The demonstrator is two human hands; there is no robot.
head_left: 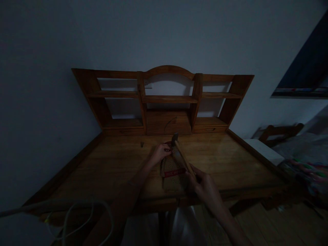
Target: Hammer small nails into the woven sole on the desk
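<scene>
My right hand (pixel 203 182) is wrapped round the wooden handle of a hammer (pixel 185 159). The hammer's dark metal head lies at the far end, just right of my left fingertips. My left hand (pixel 163 151) is closed in a pinch, over the far end of a speckled brown board or flattened carton (pixel 171 165) with a red band across it. What the left fingers hold is too small and dark to make out. A few thin dark pieces, like nails (pixel 142 144), lie on the desk to the left.
The wooden desk (pixel 102 167) has a shelf unit (pixel 169 99) along its back, against the wall. A pale cable (pixel 66 218) loops at the lower left. To the right are a white surface (pixel 263 150), a wooden chair back (pixel 282 131) and plastic-wrapped items (pixel 304 171).
</scene>
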